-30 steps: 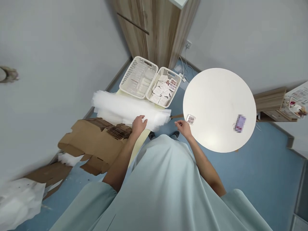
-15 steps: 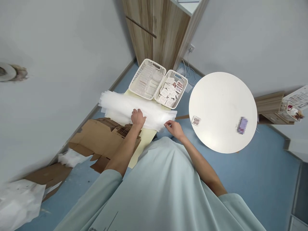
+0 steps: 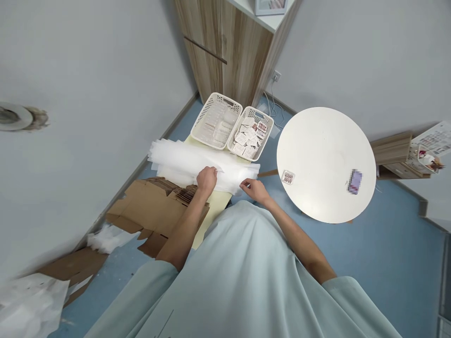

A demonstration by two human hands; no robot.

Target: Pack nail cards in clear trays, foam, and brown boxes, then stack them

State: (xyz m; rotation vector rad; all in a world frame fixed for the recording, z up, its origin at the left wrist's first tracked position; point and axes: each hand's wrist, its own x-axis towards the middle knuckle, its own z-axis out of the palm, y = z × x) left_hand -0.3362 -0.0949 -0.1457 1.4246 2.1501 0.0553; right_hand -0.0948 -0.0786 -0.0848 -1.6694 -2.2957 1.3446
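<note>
A stack of white translucent packing sheets [image 3: 179, 157], probably thin foam, is fanned across a pale yellow surface in front of me. My left hand [image 3: 207, 180] is closed on the top of the stack, and a small fold of sheet rises beside its fingers. At the stack's right end, my right hand [image 3: 255, 189] pinches the near edge with thumb and fingers together. How many sheets it grips is hidden. Just behind the stack stand a white basket [image 3: 200, 137] of clear plastic cases and a smaller white basket [image 3: 260, 157] of small cards and packs.
Flattened brown cardboard boxes [image 3: 141, 206] lie to the left, under my forearm. On the right, a round white table [image 3: 324, 150] carries a small tray of nail-like pieces [image 3: 288, 177] and a blurred purple item [image 3: 354, 181]. A wooden cabinet [image 3: 236, 56] stands behind the baskets.
My left hand has gone from spread fingers on the sheets to a closed grip, slightly to the right, raising a small fold. My right hand stays at the edge. The view has tilted slightly.
</note>
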